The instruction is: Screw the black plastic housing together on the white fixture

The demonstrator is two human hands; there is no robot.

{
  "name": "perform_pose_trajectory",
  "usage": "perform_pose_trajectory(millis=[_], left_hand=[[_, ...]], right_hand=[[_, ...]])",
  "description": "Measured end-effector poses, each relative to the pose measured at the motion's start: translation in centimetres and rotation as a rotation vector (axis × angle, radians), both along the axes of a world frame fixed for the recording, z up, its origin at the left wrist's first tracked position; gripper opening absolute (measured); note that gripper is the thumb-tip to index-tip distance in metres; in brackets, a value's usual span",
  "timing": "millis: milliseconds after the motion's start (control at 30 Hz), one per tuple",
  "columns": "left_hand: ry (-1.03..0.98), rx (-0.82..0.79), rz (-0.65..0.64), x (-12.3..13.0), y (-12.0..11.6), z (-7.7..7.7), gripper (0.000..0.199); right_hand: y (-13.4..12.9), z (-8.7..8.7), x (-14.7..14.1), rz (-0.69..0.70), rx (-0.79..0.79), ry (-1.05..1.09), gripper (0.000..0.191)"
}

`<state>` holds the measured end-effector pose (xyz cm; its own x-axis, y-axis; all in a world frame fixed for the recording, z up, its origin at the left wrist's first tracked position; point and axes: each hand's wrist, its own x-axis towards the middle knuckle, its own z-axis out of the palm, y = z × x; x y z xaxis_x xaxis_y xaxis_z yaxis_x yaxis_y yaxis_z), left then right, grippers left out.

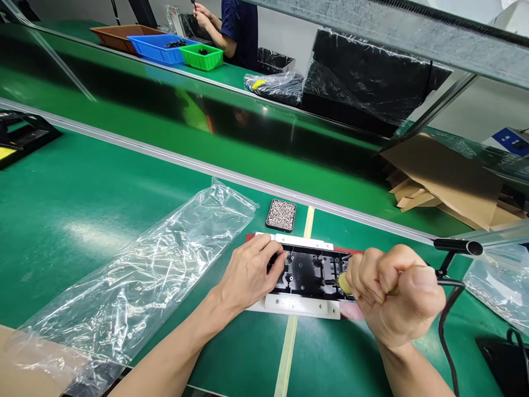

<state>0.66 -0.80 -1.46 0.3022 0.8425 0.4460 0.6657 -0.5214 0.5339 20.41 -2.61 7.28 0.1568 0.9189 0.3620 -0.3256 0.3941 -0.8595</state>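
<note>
A black plastic part [303, 271] lies in a white fixture [301, 305] on the green table. My right hand [392, 292] is wrapped round a screwdriver [344, 282] with a yellowish end and a black cable, its tip down at the part's right half. Bent over the part's left end, my left hand [254, 270] has its thumb and fingers curled; what they hold, if anything, is hidden. Just behind the fixture sits a small black tray of screws [281, 215].
A clear plastic bag [157, 270] stretches across the left. Cardboard sheets [450, 176] lie at the right, near a black stand [458, 246]. Beyond a metal rail [165, 157], blue [159, 49] and green bins [201, 57] stand beside a person [239, 33].
</note>
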Motion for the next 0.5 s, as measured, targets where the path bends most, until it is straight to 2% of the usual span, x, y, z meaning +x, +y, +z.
perform_pose_trajectory(millis=[500], left_hand=[[-0.009, -0.018, -0.003, 0.02, 0.03, 0.08, 0.020]], right_hand=[[-0.03, 0.04, -0.03, -0.004, -0.010, -0.006, 0.039]])
